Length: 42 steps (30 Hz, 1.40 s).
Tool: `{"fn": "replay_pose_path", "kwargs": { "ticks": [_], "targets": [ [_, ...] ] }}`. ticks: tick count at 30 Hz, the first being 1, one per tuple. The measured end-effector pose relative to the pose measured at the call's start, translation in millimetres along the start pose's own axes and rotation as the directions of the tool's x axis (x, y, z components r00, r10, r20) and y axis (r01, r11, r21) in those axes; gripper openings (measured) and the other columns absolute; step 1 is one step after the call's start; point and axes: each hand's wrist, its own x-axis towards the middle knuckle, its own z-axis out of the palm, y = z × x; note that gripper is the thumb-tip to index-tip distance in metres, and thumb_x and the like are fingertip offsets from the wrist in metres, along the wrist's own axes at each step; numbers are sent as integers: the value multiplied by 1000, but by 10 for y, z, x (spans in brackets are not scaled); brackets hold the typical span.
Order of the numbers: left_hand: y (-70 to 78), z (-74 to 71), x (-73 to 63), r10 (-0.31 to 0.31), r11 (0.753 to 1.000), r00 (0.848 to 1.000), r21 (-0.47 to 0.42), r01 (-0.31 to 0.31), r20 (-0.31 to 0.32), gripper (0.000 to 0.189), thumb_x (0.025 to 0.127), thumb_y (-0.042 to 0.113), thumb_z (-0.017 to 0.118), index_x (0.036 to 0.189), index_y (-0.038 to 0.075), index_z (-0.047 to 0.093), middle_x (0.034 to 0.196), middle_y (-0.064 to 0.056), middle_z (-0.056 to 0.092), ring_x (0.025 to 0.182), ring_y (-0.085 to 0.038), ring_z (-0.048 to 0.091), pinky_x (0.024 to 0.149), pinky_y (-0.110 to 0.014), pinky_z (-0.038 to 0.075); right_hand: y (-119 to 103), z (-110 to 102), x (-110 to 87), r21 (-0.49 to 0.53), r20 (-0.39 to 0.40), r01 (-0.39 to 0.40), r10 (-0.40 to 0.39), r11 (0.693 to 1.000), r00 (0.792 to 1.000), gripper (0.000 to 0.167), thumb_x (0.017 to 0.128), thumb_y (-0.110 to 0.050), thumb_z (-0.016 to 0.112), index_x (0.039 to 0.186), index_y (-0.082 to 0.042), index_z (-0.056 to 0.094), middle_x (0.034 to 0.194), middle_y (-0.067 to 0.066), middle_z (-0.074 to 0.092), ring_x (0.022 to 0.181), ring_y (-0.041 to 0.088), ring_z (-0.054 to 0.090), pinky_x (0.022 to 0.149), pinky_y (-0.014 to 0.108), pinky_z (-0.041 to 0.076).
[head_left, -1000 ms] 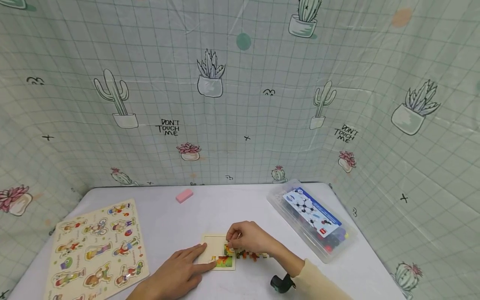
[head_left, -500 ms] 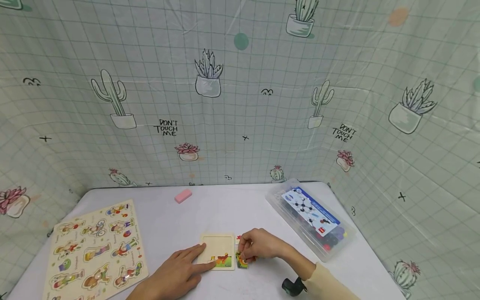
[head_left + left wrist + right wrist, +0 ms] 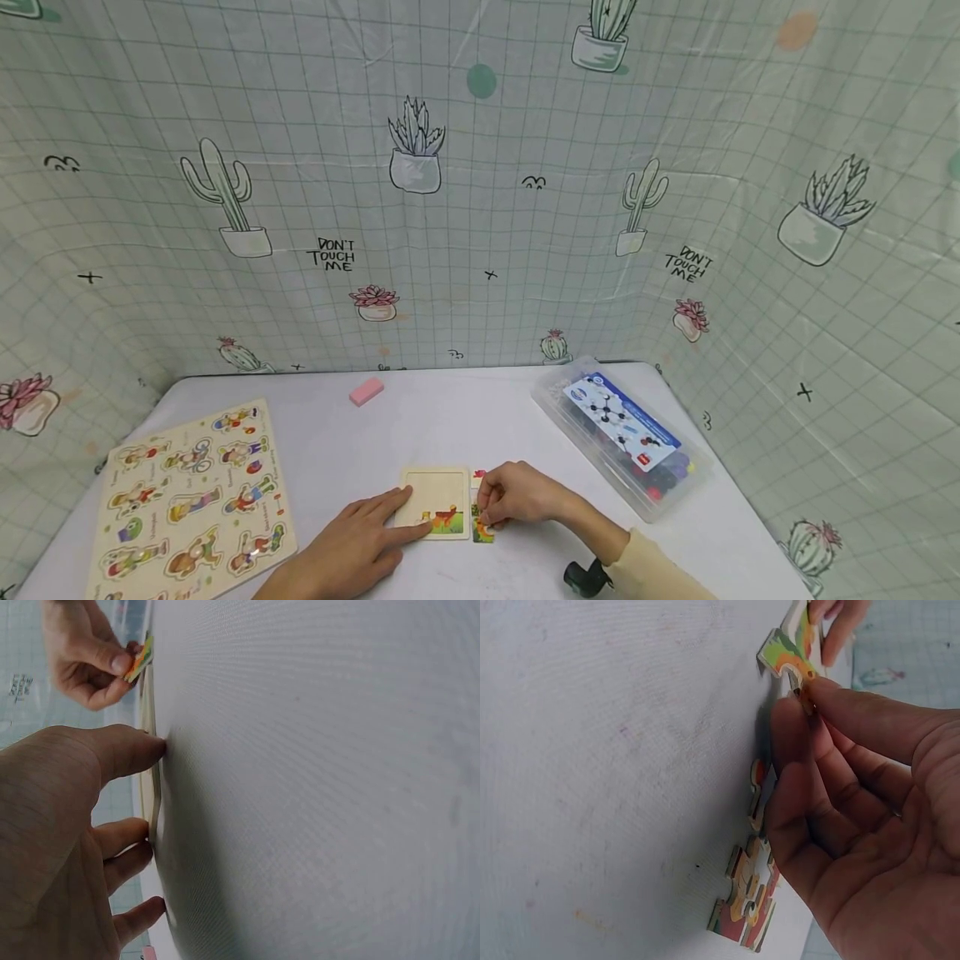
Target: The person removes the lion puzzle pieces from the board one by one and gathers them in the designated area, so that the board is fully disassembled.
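Observation:
A small square wooden puzzle tray (image 3: 435,492) lies on the table, with an orange and green picture piece (image 3: 450,520) in its lower right part. My left hand (image 3: 360,542) rests on the tray's left side, fingers extended and spread along its edge. Just right of the tray, my right hand (image 3: 521,493) pinches a green and orange jigsaw piece (image 3: 780,658) between thumb and fingertips. In the right wrist view, that piece is tilted above the table. Several loose jigsaw pieces (image 3: 746,896) lie beneath the right hand, mostly hidden by it in the head view.
On the left lies a large wooden picture board (image 3: 176,475) with figures. A pink block (image 3: 367,392) is near the back edge. At the right stands a clear plastic case (image 3: 615,442) with a molecule label. A grid-patterned curtain (image 3: 480,217) surrounds the table.
My right hand has moved from over the tray to the loose pieces at its right, and the piece in the tray's right middle has left with it. My left hand stays put.

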Motion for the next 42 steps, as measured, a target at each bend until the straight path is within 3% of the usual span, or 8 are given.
{"fn": "replay_pose_path", "kwargs": {
  "ticks": [13,42],
  "targets": [
    [6,-10,4,-16,1000,1000,-12,16,7,46,99,30,60,142,45,55,157,-10,42,143,-28,41,104,-56,41,-18,43,10,-172,-46,20,-28,985,999,15,81,-13,82,77,-20,69,64,-14,58,59,-1,51,57,19,41],
    [-6,-19,0,1,999,1000,-41,-1,1,45,100,29,60,142,44,56,157,-11,41,142,-30,42,104,-57,41,-2,54,26,-183,-48,8,-17,983,999,15,81,-15,84,77,-19,70,65,-13,58,59,0,50,57,18,41]
  ]
}}
